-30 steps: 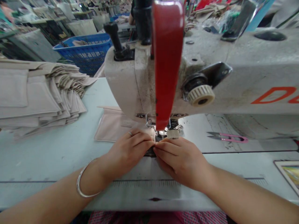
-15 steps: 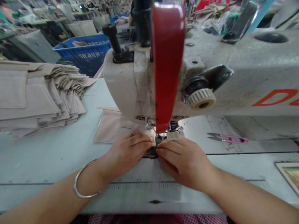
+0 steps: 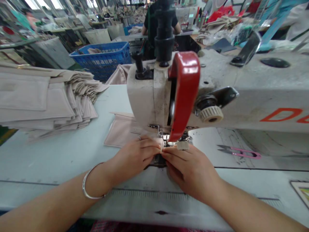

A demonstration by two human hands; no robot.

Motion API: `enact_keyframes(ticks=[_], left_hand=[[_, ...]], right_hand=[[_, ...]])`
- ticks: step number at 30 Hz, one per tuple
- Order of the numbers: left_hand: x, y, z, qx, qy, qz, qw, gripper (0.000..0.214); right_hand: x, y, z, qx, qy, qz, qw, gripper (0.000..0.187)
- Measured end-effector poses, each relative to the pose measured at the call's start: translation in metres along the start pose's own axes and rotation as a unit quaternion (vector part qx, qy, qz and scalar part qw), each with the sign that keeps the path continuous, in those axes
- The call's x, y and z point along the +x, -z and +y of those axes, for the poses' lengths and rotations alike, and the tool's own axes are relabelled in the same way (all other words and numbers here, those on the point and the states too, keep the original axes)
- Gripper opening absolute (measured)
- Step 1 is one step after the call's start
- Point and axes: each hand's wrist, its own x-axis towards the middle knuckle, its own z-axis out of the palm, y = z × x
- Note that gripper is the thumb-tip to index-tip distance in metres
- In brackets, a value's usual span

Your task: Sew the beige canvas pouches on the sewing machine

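Note:
A pale pink fabric piece (image 3: 120, 130) with a small label lies left of the sewing machine's needle area, its right edge by the presser foot. My left hand (image 3: 135, 156), with a ring and a silver bangle, is closed on the fabric near that edge, its fingertips pressed together. From the other side, my right hand (image 3: 190, 166) pinches at the same edge, its fingertips meeting those of the left. The machine head (image 3: 145, 93) with its red guard (image 3: 187, 93) stands just above both hands. What lies under the fingers is partly hidden.
A thick stack of pale fabric pieces (image 3: 55, 101) lies on the table's left. Pink thread snips (image 3: 243, 152) rest on the right, near a framed picture (image 3: 301, 191). Behind the table are a blue crate (image 3: 103, 58) and a person in dark clothing (image 3: 151, 22).
The view has tilted up, so the machine sits lower and further right in it. My right fingertips have moved in from a small gap to the fabric's edge. My left hand keeps its hold.

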Motion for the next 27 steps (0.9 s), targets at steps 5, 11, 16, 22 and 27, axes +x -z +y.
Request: enact_keyframes(ticks=[5,11,16,22,27], left_hand=[[0.006,0.004,-0.006,0.011,0.001,-0.01,1.0,0.026],[0.013,0.003,-0.014,0.024,0.016,-0.001,1.0,0.023],[0.014,-0.002,-0.022,0.044,0.023,0.034,0.998,0.022],[0.015,-0.007,-0.028,0.054,0.065,0.047,0.995,0.021],[0.016,-0.007,-0.029,0.051,0.093,0.031,0.994,0.022]], right_hand=[[0.004,-0.002,0.0,-0.03,-0.027,-0.005,0.999,0.027],[0.01,-0.002,0.0,-0.065,-0.081,-0.055,0.993,0.033],[0.012,-0.001,0.0,-0.098,-0.099,-0.082,0.987,0.039],[0.012,-0.002,0.001,-0.105,-0.099,-0.082,0.986,0.037],[0.012,-0.001,0.003,-0.099,-0.098,-0.078,0.987,0.036]])
